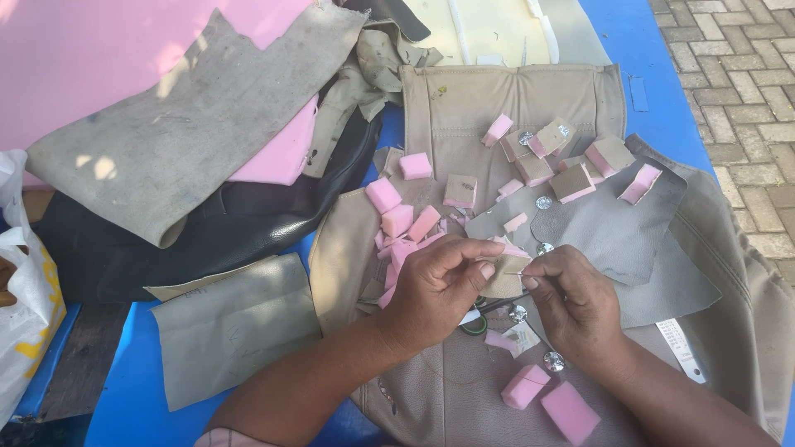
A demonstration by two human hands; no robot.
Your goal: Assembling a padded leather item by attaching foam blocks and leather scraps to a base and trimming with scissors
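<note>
My left hand [435,285] pinches a small square of beige fabric with pink foam [507,280] over a beige leather cover [447,124]. Close against it, my right hand [571,302] holds a thin needle [515,273] with its fingertips at the square's edge. Several pink foam blocks [397,219] lie just beyond my left hand. More fabric-faced foam squares [571,182] are scattered farther back. Small silver buttons [553,361] rest near my right wrist, and two pink foam blocks [570,411] lie in front of it.
A blue table [132,397] carries a large pink foam sheet [91,50], grey suede pieces [190,124], black leather [207,232] and a flat beige cut piece [232,327]. A white plastic bag [25,298] hangs at the left edge. Paved brick ground [745,99] lies right.
</note>
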